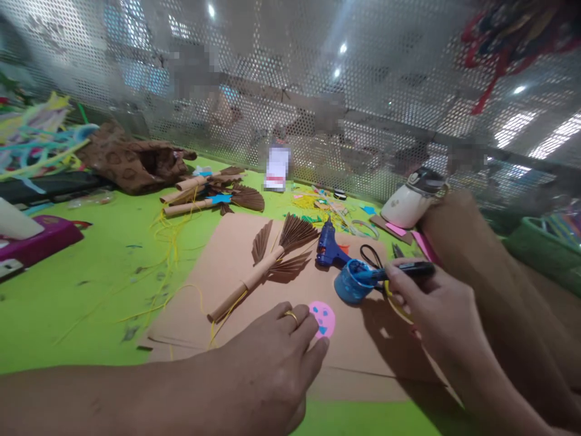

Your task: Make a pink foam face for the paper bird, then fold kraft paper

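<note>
My left hand, with a ring on one finger, has its fingers curled at the left edge of a pink paper circle, gripping it against the brown cardboard. Small blue pieces sit on the circle. In my right hand is a slim brush with a black handle and a blue front part. Its tip is inside a small blue-stained pot and cannot be seen. Beside the pot lies a blue glue gun. A rolled-paper stick with pleated brown fans rests left of it.
More fan sticks lie at the back left near a crumpled brown bag. A phone leans against the mesh panel. A white mug and paper scraps stand back right. Yellow string trails over the green table.
</note>
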Available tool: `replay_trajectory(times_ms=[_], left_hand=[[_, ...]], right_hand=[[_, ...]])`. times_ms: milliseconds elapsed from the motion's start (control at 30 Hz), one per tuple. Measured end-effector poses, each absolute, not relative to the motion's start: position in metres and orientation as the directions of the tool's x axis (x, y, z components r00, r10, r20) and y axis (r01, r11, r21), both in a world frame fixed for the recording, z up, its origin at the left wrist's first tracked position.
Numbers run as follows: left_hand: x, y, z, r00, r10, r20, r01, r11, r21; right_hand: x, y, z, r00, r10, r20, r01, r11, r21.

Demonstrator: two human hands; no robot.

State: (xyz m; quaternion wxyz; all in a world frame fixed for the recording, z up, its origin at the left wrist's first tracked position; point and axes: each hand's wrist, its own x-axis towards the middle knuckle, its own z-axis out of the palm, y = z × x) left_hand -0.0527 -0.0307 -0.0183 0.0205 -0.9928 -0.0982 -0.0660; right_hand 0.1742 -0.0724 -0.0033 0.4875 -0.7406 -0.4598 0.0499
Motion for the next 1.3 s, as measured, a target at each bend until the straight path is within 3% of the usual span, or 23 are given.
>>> replay_trajectory(times_ms=[133, 300, 467, 700, 833, 1067, 1300], left_hand=[[-0.053, -0.032, -0.018, 0.973, 0.181, 0.142, 0.187, -0.982, -0.030], [-0.053, -0.032, -0.015, 0.970, 0.206, 0.127, 0.211, -0.977, -0.028], [-0.054, -0.032, -0.013, 0.964, 0.221, 0.148, 0.226, -0.974, -0.013], [-0.054, -0.033, -0.016, 0.969, 0.228, 0.091, 0.234, -0.971, -0.052], [-0.053, -0.029, -0.019, 0.982, 0.171, 0.084, 0.176, -0.982, -0.061], [-0.052, -0.026, -0.025, 0.986, 0.117, 0.117, 0.126, -0.989, -0.074], [-0.052, -0.026, -0.028, 0.985, 0.119, 0.123, 0.129, -0.988, -0.081]], right_hand=[[0.174, -0.068, -0.008, 0.524, 0.808, 0.268, 0.577, -0.106, -0.810], [0.173, -0.070, -0.007, 0.639, 0.713, 0.291, 0.475, -0.067, -0.878], [0.173, -0.076, 0.002, 0.681, 0.680, 0.271, 0.437, -0.080, -0.896], [0.169, -0.089, 0.017, 0.800, 0.528, 0.284, 0.394, -0.105, -0.913], [0.162, -0.097, 0.015, 0.722, 0.626, 0.297, 0.427, -0.064, -0.902], [0.143, -0.097, -0.001, 0.613, 0.750, 0.250, 0.520, -0.144, -0.842], [0.136, -0.093, -0.004, 0.533, 0.795, 0.290, 0.589, -0.102, -0.801]])
